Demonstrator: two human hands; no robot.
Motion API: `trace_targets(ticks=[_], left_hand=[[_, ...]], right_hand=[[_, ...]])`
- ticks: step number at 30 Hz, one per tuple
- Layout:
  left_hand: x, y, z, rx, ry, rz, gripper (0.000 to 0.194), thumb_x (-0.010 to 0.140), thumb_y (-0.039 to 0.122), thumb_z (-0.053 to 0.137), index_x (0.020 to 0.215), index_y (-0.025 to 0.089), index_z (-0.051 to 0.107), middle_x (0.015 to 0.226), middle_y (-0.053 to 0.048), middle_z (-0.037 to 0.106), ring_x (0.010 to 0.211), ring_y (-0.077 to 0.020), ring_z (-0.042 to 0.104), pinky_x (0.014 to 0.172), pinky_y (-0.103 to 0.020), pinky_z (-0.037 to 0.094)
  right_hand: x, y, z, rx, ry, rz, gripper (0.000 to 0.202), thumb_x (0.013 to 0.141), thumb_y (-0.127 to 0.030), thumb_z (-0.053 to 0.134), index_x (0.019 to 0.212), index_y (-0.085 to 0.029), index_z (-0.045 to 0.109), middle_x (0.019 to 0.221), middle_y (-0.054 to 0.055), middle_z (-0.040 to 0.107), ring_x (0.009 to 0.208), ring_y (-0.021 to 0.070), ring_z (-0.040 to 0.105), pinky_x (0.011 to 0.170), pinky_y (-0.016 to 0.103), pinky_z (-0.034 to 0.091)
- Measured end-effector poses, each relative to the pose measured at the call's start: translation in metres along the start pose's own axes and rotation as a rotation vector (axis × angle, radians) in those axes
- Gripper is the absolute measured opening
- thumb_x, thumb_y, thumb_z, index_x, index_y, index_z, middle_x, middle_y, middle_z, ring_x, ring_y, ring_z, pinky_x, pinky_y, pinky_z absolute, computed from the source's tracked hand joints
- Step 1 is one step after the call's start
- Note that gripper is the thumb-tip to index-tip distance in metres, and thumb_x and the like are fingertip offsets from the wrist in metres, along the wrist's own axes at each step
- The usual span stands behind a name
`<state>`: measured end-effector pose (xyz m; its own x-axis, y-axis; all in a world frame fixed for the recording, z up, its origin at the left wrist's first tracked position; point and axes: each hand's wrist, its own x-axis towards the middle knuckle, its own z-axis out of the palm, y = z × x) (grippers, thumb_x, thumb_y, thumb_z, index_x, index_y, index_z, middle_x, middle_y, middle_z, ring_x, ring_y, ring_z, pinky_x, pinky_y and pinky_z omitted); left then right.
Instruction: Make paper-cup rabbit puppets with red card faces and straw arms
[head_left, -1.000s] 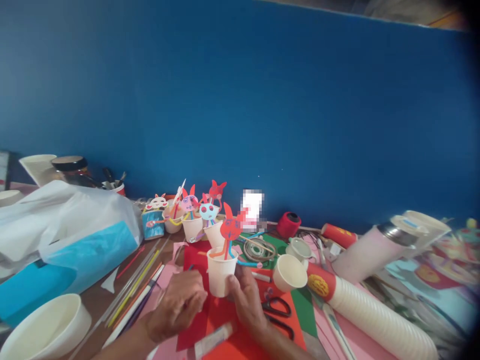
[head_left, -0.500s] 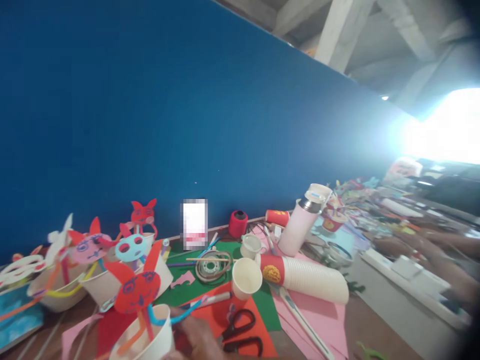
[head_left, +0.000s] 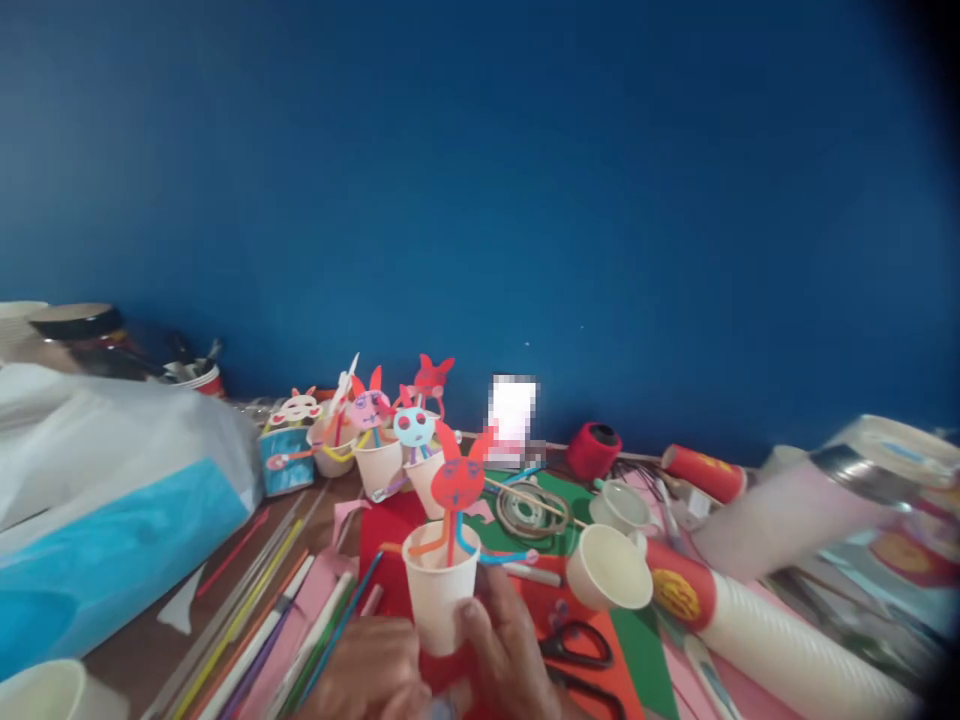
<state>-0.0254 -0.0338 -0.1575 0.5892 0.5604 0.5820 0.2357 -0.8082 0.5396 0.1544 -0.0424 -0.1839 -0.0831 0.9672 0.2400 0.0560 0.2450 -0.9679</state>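
In the head view, my right hand [head_left: 510,645] is wrapped round a white paper cup [head_left: 441,605] from its right side, thumb in front. A red paper animal face [head_left: 457,484] with pointed ears stands up out of this cup on bent straws or pipe cleaners. Orange and blue arms hang over the rim. My left hand [head_left: 367,670], blurred, is curled low to the left of the cup; what its fingers hold, if anything, is hidden. Right of my right hand lie black-handled scissors [head_left: 577,645] on orange paper.
Several finished cup figures [head_left: 379,465] stand behind on the left. Pens and coloured sticks [head_left: 247,640] lie left, beside a blue-white plastic bag [head_left: 135,520]. On the right are an open cup [head_left: 609,567], a stack of cups [head_left: 795,640] and a pink thermos [head_left: 780,515].
My view has turned left, so the table's things sit further right in it. The cup with the red face is now held upright in my right hand, and my left hand has come into view.
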Motion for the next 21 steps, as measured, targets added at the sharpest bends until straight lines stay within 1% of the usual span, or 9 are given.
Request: trace_targets(ticks=[1,3,4,6,8,10,13,17,21], left_hand=[[0.002,-0.004,-0.006,0.005,0.020,-0.014,0.030,0.088,0.022,0.038,0.063,0.019,0.055,0.060,-0.001,0.056,0.054,-0.0107,0.051,0.056,-0.024,0.044],[0.006,-0.009,-0.020,0.039,0.089,-0.091,0.033,0.087,0.017,0.034,0.056,0.019,0.047,0.051,0.001,0.048,0.051,-0.0112,0.047,0.055,-0.025,0.041],[0.008,-0.012,-0.027,0.064,0.173,-0.146,0.035,0.087,0.015,0.032,0.054,0.019,0.042,0.049,0.002,0.044,0.048,-0.0106,0.044,0.055,-0.025,0.040],[0.009,-0.018,-0.040,0.107,0.231,-0.361,0.032,0.087,0.017,0.032,0.056,0.019,0.042,0.051,0.003,0.043,0.051,-0.0103,0.045,0.054,-0.023,0.038],[0.011,-0.025,-0.047,0.157,0.243,-0.467,0.030,0.087,0.019,0.033,0.059,0.019,0.045,0.053,0.003,0.043,0.050,-0.0098,0.043,0.052,-0.022,0.036],[0.011,-0.033,-0.045,0.201,0.170,-0.455,0.025,0.086,0.019,0.039,0.063,0.018,0.049,0.057,0.002,0.049,0.054,-0.0100,0.046,0.056,-0.022,0.037],[0.011,-0.040,-0.035,0.245,0.017,-0.317,0.014,0.084,0.018,0.045,0.078,0.016,0.057,0.070,-0.001,0.059,0.067,-0.0124,0.054,0.065,-0.023,0.039],[0.008,-0.038,-0.024,0.286,-0.145,-0.245,0.018,0.085,0.017,0.042,0.084,0.016,0.060,0.073,-0.004,0.060,0.069,-0.0137,0.054,0.065,-0.025,0.038],[0.011,-0.025,-0.024,0.307,-0.396,-0.219,0.017,0.082,0.018,0.045,0.080,0.019,0.062,0.076,-0.003,0.059,0.074,-0.0154,0.054,0.066,-0.026,0.037]], right_hand=[[0.000,-0.001,-0.001,-0.008,0.008,0.011,0.034,0.086,-0.029,0.044,0.119,-0.020,0.047,0.110,0.009,0.059,0.106,0.0220,0.052,0.091,0.032,0.042],[0.001,-0.002,-0.002,0.005,0.040,0.036,0.033,0.087,-0.030,0.042,0.117,-0.019,0.048,0.108,0.009,0.060,0.103,0.0214,0.054,0.088,0.031,0.045],[0.002,-0.003,-0.003,0.021,0.058,0.051,0.033,0.087,-0.031,0.041,0.117,-0.018,0.048,0.108,0.009,0.060,0.100,0.0209,0.055,0.086,0.031,0.046],[0.003,-0.004,-0.004,0.035,0.113,0.067,0.032,0.087,-0.032,0.041,0.116,-0.018,0.047,0.106,0.009,0.060,0.094,0.0197,0.058,0.082,0.030,0.048],[0.005,-0.006,-0.006,-0.001,0.172,0.069,0.030,0.087,-0.032,0.042,0.112,-0.018,0.048,0.102,0.007,0.061,0.085,0.0183,0.059,0.074,0.028,0.050],[0.007,-0.008,-0.009,-0.078,0.207,0.036,0.025,0.085,-0.031,0.044,0.105,-0.018,0.051,0.091,0.005,0.063,0.080,0.0177,0.059,0.070,0.027,0.050],[0.009,-0.009,-0.014,-0.168,0.228,-0.017,0.020,0.084,-0.028,0.045,0.100,-0.019,0.053,0.082,0.004,0.063,0.077,0.0177,0.059,0.068,0.027,0.048],[0.008,-0.003,-0.017,-0.180,0.242,-0.064,0.025,0.084,-0.027,0.047,0.107,-0.018,0.051,0.095,0.007,0.062,0.085,0.0193,0.059,0.074,0.030,0.047],[0.005,0.003,-0.014,-0.151,0.174,-0.067,0.035,0.084,-0.028,0.047,0.118,-0.018,0.046,0.107,0.010,0.059,0.095,0.0215,0.057,0.082,0.033,0.045]])
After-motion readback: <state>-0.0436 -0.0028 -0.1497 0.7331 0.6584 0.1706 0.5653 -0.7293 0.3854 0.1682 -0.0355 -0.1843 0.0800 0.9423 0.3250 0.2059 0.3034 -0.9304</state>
